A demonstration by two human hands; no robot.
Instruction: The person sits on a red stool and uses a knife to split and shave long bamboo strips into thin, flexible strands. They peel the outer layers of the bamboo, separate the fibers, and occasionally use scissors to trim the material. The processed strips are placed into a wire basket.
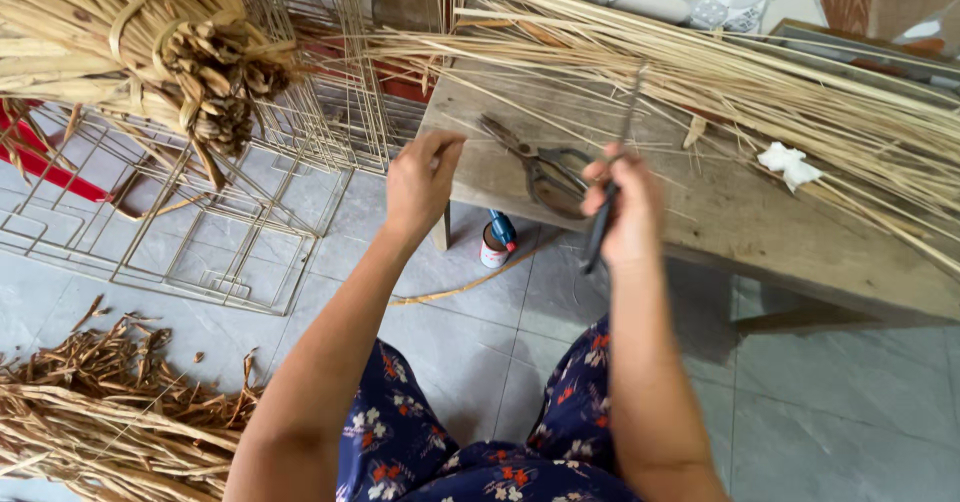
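Up at twelve o'clock, one right hand clenches one thin dark knife, one left hand pinches a pale reed strand, near one rusty scissors on one rough wooden table.

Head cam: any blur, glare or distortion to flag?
Head view: soft, even daylight, with no harsh glare on the floor tiles; slight motion blur on the right hand and its dark-handled tool; the left hand is sharper; wide-angle bending at the edges; the scissors on the wooden bench are in focus.
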